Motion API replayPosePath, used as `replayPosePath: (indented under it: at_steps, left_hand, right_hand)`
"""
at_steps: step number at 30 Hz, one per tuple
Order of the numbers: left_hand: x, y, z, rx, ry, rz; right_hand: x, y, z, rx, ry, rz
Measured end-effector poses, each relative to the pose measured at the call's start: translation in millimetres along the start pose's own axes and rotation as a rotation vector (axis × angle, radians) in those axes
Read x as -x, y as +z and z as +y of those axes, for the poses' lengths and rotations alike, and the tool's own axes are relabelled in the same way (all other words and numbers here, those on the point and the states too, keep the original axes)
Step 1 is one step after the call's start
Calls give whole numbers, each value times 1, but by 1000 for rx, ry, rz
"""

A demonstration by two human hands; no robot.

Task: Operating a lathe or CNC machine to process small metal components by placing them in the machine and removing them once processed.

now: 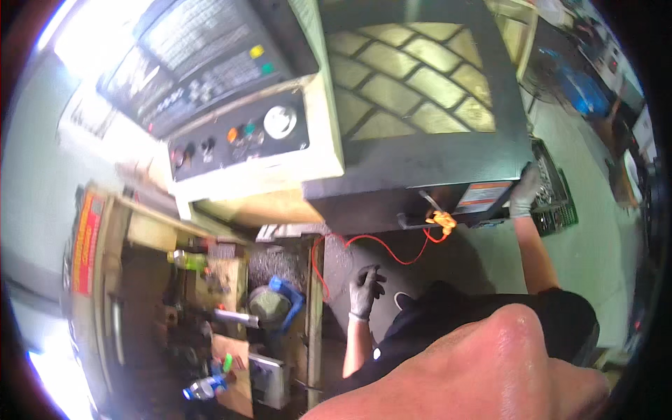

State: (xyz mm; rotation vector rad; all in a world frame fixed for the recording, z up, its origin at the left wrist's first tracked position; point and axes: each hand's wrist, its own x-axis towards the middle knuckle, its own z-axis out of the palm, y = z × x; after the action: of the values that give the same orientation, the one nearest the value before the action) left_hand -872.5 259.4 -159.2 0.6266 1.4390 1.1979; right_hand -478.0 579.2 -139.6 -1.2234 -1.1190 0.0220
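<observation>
My right hand [526, 189], in a grey glove, is at the right end of a large dark machine door [420, 168]. Its fingers are wrapped about a dark door handle [516, 187] and partly hidden by it. My left hand [365, 290], gloved in grey with dark fingertips, hangs in front of the machine; its fingers are loosely bent and apart, with nothing in them. Between the hands, an orange air blow gun [442, 221] hangs at the door's front, on a thin red hose [381, 241]. The door has a wide window [413, 80] with a brick-like pattern.
A control panel [238, 136] with a screen, buttons and a round dial juts out at upper left. Left of me, a cluttered bench [315, 336] carries bottles, metal parts and a blue-handled item [287, 304]. Dark crates [553, 189] stand on the floor beyond my right hand.
</observation>
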Motion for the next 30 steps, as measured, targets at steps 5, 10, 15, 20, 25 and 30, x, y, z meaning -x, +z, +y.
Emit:
replayPosePath:
  at_steps: [5, 10, 15, 20, 25, 30]
  left_hand:
    - [19, 8, 36, 79, 238, -26]
    - [27, 31, 90, -71, 386, -236]
    - [27, 60, 112, 52, 513, -196]
    - [18, 75, 121, -11, 604, -107]
    - [-10, 89, 144, -39, 811, -36]
    - [-47, 110, 171, -142, 1022, 28]
  right_hand:
    - [20, 6, -109, -305, 173, -200]
    - [46, 16, -137, -320, 97, -264]
    - [78, 39, -152, -381, 132, -420]
    - [98, 55, -194, -500, 109, -514]
    - [95, 55, -220, -550, 166, -707]
    - [87, 67, -221, -579, 84, -823]
